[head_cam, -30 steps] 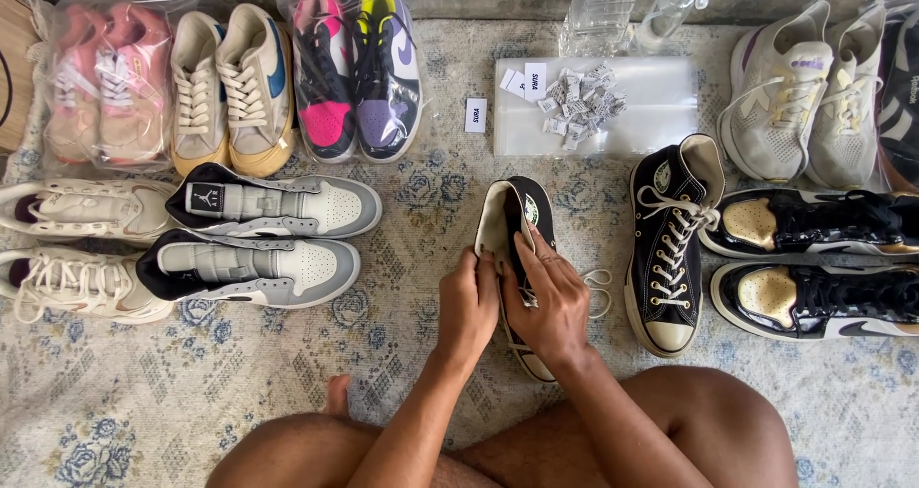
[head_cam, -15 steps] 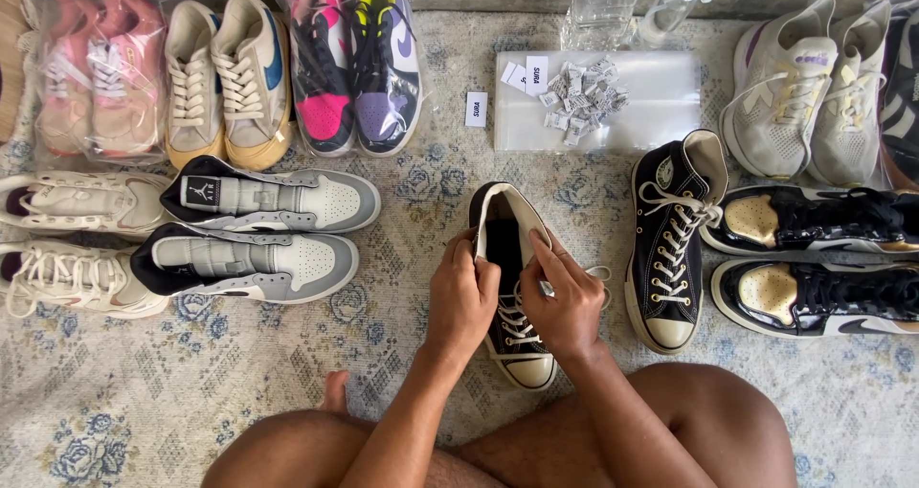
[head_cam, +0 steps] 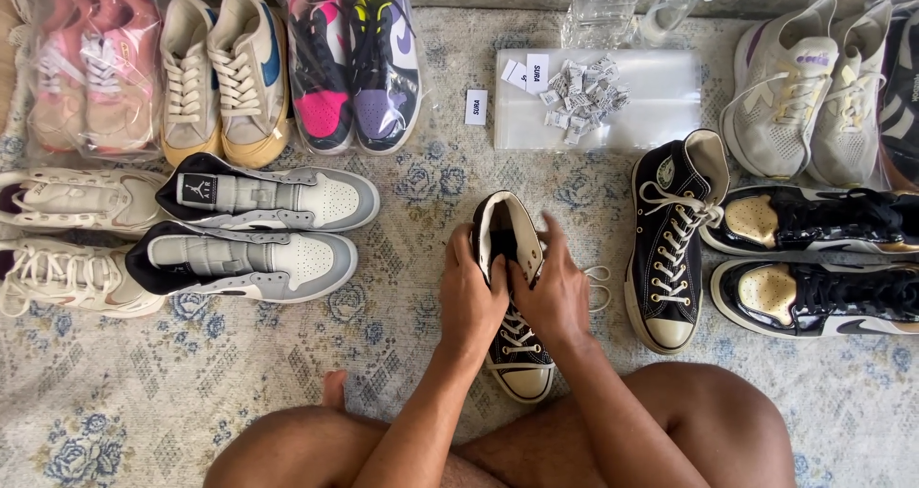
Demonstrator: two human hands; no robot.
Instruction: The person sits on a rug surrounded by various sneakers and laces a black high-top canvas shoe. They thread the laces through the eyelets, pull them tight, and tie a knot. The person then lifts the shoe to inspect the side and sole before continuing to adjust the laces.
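Hands (head_cam: 517,296) hide black high-top sneaker's (head_cam: 512,354) middle and laces.

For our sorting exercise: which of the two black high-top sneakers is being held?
The black high-top between both hands, left hand and right hand; its twin lies untouched to the right.
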